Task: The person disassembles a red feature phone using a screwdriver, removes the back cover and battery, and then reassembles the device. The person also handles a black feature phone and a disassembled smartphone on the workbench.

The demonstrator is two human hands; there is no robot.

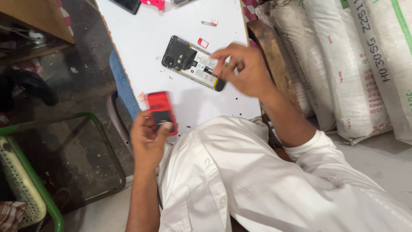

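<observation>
Your left hand [148, 137] pinches the light, slippery red phone [162, 112] by its edges, while your right hand [242, 68] pinches at the fragile opened smartphone [193, 63]; I judge its rim safest.

We count on the worktop [141, 38]: one opened phone [193, 63] with its back off, near the right edge; one red phone [162, 112] at the near edge; two small red-and-white card pieces [203, 43], one nearer the far edge [213, 21]. Beside the worktop's right edge, four white sacks [343, 64].

opened phone [193, 64] | back off, flat on table | red phone [162, 112] (held tilted)
</observation>
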